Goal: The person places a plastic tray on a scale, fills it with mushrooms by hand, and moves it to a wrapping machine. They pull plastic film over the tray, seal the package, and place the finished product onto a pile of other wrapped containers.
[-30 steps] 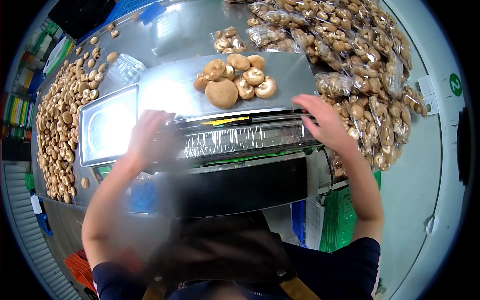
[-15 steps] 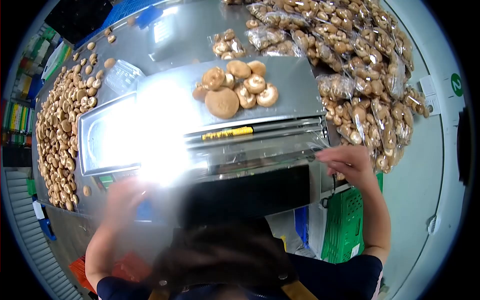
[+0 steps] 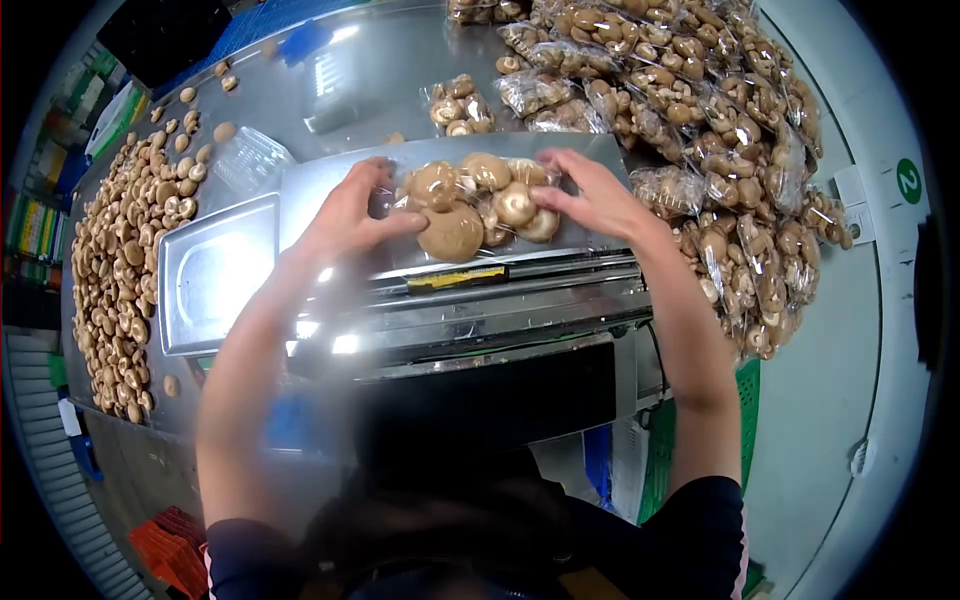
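A cluster of brown mushrooms (image 3: 452, 232) sits on the metal plate of a wrapping machine, with clear plastic film (image 3: 437, 183) shining over it. My left hand (image 3: 352, 212) curves round the cluster's left side, its thumb against the large front mushroom. From the right, my right hand (image 3: 597, 197) cups the other side, thumb on a pale mushroom and fingertips at the back edge. Both hands grip the wrapped cluster between them. Whether the film closes underneath is hidden. Just in front lie the machine's metal rollers (image 3: 540, 268) and a yellow label (image 3: 457, 279).
Loose mushrooms (image 3: 120, 270) are heaped at the left, beside a metal tray (image 3: 172, 300) and a clear plastic tray (image 3: 250, 158). Many wrapped packs (image 3: 740, 150) are piled at the right. One wrapped pack (image 3: 460, 106) lies behind the machine. A green crate (image 3: 745, 400) stands below right.
Both hands have moved forward from the machine's front edge to the mushroom cluster. Film now covers the mushrooms, which were bare before. The bright glare on the plate has faded.
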`<state>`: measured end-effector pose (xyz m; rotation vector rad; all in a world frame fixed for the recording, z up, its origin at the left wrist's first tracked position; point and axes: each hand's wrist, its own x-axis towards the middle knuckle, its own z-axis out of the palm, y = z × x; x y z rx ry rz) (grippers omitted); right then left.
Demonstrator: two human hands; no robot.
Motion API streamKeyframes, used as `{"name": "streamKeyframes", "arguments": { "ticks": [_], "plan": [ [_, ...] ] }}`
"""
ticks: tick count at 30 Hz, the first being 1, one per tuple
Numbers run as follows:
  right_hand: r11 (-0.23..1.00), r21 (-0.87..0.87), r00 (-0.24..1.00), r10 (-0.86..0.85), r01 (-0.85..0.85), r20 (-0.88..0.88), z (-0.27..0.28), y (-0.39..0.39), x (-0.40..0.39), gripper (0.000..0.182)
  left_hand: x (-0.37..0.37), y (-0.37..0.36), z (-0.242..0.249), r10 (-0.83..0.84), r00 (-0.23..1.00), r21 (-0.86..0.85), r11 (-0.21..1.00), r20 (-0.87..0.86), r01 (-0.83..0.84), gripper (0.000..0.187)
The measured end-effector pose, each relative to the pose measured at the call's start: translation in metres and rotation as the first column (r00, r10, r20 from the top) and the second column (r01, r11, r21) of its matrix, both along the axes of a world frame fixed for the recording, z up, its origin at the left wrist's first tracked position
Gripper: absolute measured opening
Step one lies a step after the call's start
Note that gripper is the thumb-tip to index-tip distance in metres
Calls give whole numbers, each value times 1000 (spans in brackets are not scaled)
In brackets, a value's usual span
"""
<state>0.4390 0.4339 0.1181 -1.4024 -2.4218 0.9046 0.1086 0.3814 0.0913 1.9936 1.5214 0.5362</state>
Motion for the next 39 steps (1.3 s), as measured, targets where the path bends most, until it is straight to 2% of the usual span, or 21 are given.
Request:
{"name": "streamKeyframes", "arguments": {
  "ticks": [2, 3, 4, 5, 6, 8, 10, 14, 17, 18, 20, 22, 23, 25, 29, 30, 31, 34, 36, 38, 39],
  "plan": [
    [982, -187, 999, 0, 9, 49, 26, -24, 0, 43, 13, -16, 47, 0, 999, -220, 975, -45, -10, 59],
    [964, -265, 995, -41, 15, -93, 26, -38, 4, 40, 15, -31, 40, 50, 972, -225, 974, 230, 3, 49],
    [940, -342, 969, -92, 8, -230, 25, -53, 10, 36, 18, -43, 40, -40, 979, -108, 992, 201, 63, 45],
    [912, -411, 921, -150, -12, -360, 26, -67, 15, 32, 18, -55, 40, -24, 959, -183, 980, 283, 79, 44],
    [870, -492, 922, -199, 11, -331, 36, -84, 18, 25, 19, -70, 43, 0, 933, -258, 961, 361, 100, 43],
    [795, -607, 858, -313, 2, -407, 57, -123, 21, 24, 29, -103, 96, 421, 708, -691, 711, 567, 131, 45],
    [751, -660, 894, -286, -14, -344, 74, -161, 23, 24, 36, -138, 100, 256, 708, -534, 822, 658, 199, 48],
    [578, -814, 833, -474, 52, -283, 8, -219, 33, 22, 44, -183, 55, 490, 717, -805, 568, 497, 171, 46],
    [796, -461, 720, -577, 392, -385, -52, -248, 22, 16, 60, -216, 7, 520, 626, -665, 747, 582, -2, 34],
    [839, -261, 707, -543, 478, -453, -80, -256, 18, 16, 58, -226, -10, 518, 690, -653, 752, 505, -87, 32],
    [759, -191, 666, -642, 623, -380, -86, -264, 10, 18, 53, -243, -37, 452, 790, -427, 863, 415, -270, 19],
    [692, -221, 640, -721, 688, -265, -84, -271, 6, 21, 41, -257, -47, 658, 646, -540, 729, 386, -420, 19],
    [679, -157, 612, -721, 717, -324, -80, -272, 1, 32, 32, -262, -51, 602, 707, -455, 781, 371, -427, 23],
    [674, -252, 621, -738, 695, -262, -79, -279, 6, 38, 15, -271, -60, 500, 809, -268, 862, 308, -431, 43],
    [531, -538, 597, -800, 655, -64, -49, -307, 16, 44, -20, -300, -18, 771, 625, -755, 481, 122, -446, 48],
    [482, -616, 607, -795, 624, -7, -46, -315, 19, 43, -46, -322, -36, 635, 767, -728, 568, 90, -385, 46],
    [323, -741, 548, -833, 589, 73, -46, -324, 18, 40, -69, -340, -50, 479, 876, -692, 652, 57, -311, 45],
    [233, -730, 552, -801, 643, 231, -105, -363, 5, 38, -80, -387, -91, 422, 907, -653, 683, -11, -326, 37],
    [393, -652, 621, -769, 649, 154, -151, -386, -24, 36, -52, -393, -106, 475, 872, -638, 635, -122, -435, 33],
    [613, -665, 737, -662, 427, -137, -214, -413, -57, 32, -31, -385, -120, 464, 884, -617, 715, 64, -330, 27],
    [539, -772, 644, -730, 338, -228, -215, -417, -79, 26, -24, -380, -115, 443, 887, -603, 746, 133, -282, 27]
  ]
}}
